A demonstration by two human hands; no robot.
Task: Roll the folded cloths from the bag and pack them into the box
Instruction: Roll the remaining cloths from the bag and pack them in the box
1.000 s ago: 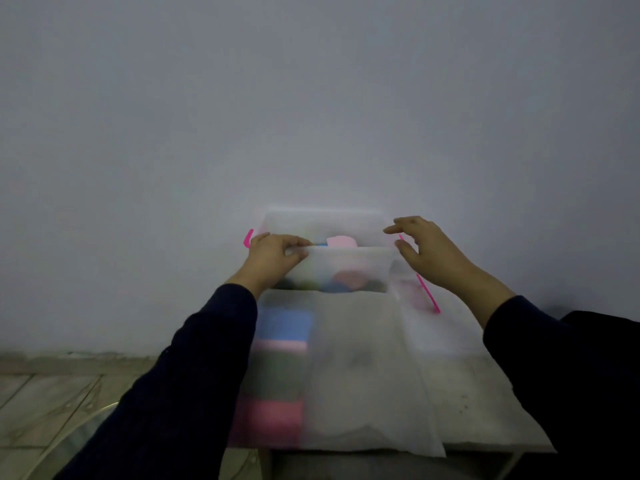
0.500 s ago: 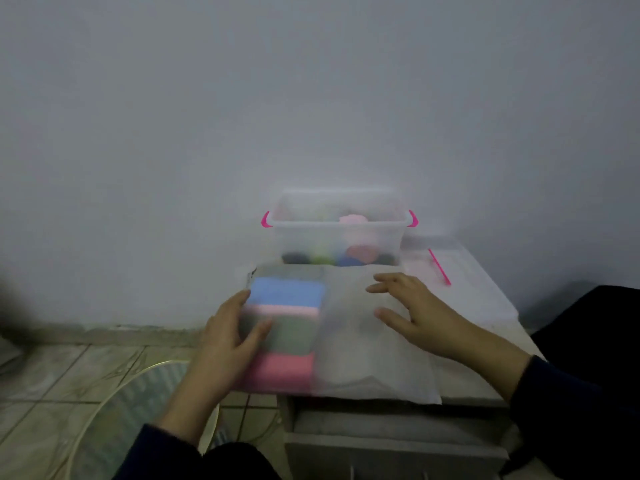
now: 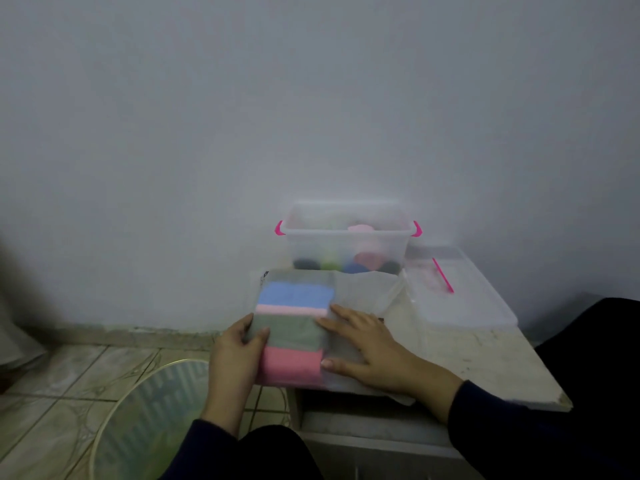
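A translucent white bag [image 3: 360, 296] lies on the small table [image 3: 485, 368]. Through it show folded cloths [image 3: 294, 327]: blue, light pink, grey-green and pink bands. My left hand [image 3: 235, 355] grips the bag's left edge over the grey-green cloth, thumb on top. My right hand [image 3: 367, 351] lies flat on the bag just right of the cloth stack, fingers spread. Behind the bag stands the clear box [image 3: 346, 237] with pink clips, open on top, with several rolled cloths inside.
The box's clear lid [image 3: 457, 292] with a pink clip lies at the right, against the wall. A round woven basket [image 3: 149, 420] stands on the tiled floor at the left of the table. The table's front edge is close to my arms.
Both hands left the box rim and came down onto the bag. My left hand now grips the bag's left edge, and my right hand has slid left against the cloth stack.
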